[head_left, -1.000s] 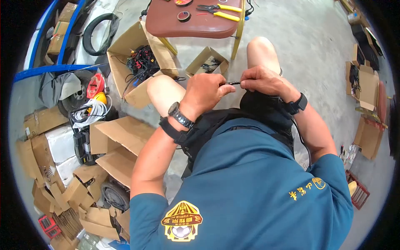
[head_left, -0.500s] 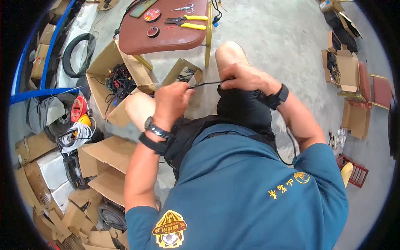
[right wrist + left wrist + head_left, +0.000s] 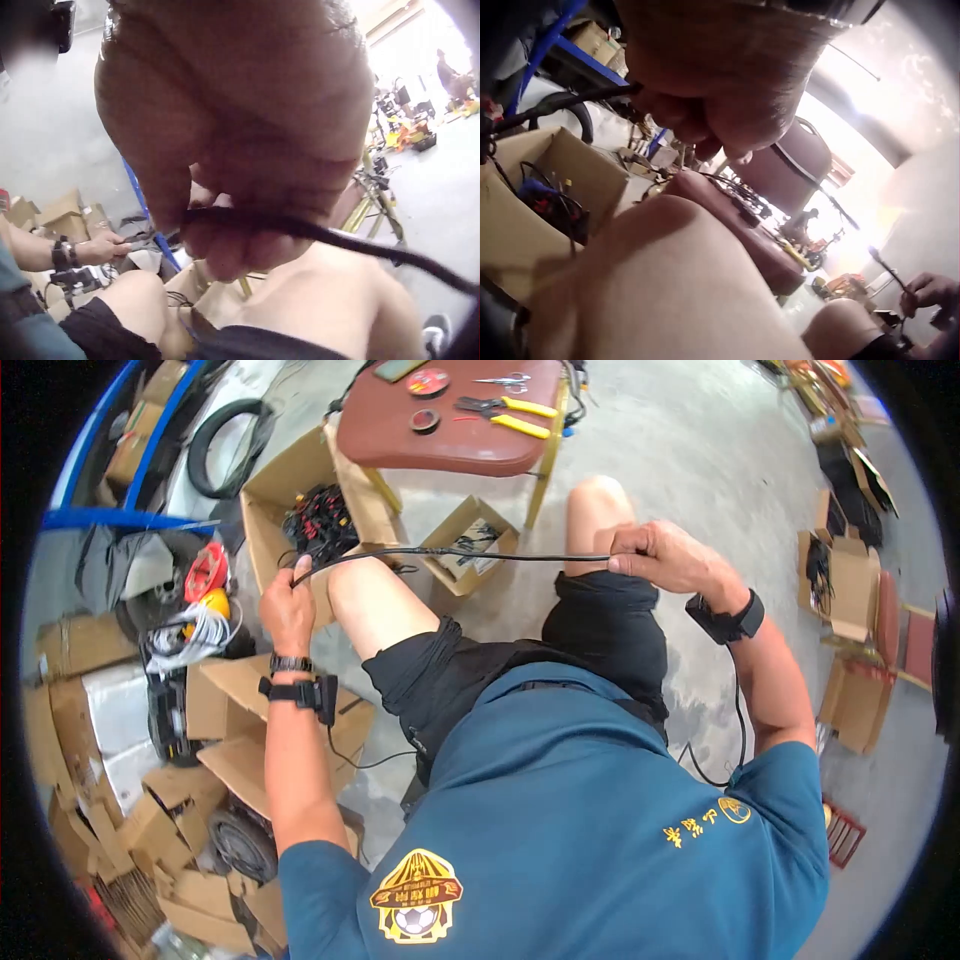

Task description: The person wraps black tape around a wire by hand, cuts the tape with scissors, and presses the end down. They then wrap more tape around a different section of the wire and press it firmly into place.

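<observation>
A black cable stretches in a shallow arc across the knees, with a slightly thicker stretch left of its middle. My left hand grips its left part, thumb pointing up along it. In the left wrist view, more of the cable sticks out past that hand. At the right, my right hand pinches the cable between thumb and fingers. The right wrist view shows the cable passing through the curled fingers and out to the side.
Ahead stands a brown-red chair bearing yellow-handled pliers, scissors and tape rolls. Below it sit a small carton and a larger carton of tangled wires. Opened cardboard boxes crowd the left; a thin cord hangs from each wristband.
The hands began close together over the lap and have moved far apart. The left hand has gone left, so a long length of cable now shows between them.
</observation>
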The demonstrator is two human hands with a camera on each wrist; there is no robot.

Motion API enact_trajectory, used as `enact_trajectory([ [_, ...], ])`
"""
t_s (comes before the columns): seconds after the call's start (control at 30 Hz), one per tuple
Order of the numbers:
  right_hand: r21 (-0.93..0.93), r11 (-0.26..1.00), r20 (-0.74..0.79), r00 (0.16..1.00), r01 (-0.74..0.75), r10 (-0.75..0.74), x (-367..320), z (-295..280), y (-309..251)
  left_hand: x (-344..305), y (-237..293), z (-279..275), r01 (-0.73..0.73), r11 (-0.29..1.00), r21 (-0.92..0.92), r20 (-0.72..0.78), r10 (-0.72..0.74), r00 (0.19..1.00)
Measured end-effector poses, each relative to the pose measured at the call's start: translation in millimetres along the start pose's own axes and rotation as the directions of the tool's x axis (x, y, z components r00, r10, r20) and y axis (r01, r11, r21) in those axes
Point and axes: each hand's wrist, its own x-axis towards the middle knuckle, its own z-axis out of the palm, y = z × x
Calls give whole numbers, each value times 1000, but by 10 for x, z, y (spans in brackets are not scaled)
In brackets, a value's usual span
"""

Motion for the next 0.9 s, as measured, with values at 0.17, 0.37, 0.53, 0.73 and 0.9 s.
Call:
enact_trajectory([
  [0.17,-272,962,-177,982,23,-73,147,223,389,-398,-548,274,123,987,102,-102,-112,988],
  [0.37,-346,917,-390,920,-197,51,272,169,543,-662,-521,338,140,990,2,-154,-138,978],
  [0.53,-311,911,-507,858,-272,83,209,40,929,-648,-506,513,100,987,-129,-226,-128,966],
  [0.73,-222,833,-357,837,-507,415,367,233,1131,-641,-522,560,-28,999,-39,-226,18,974],
  [0.9,-71,894,-379,841,-443,387,302,285,1234,-701,-593,566,-50,988,-145,-222,17,975],
])
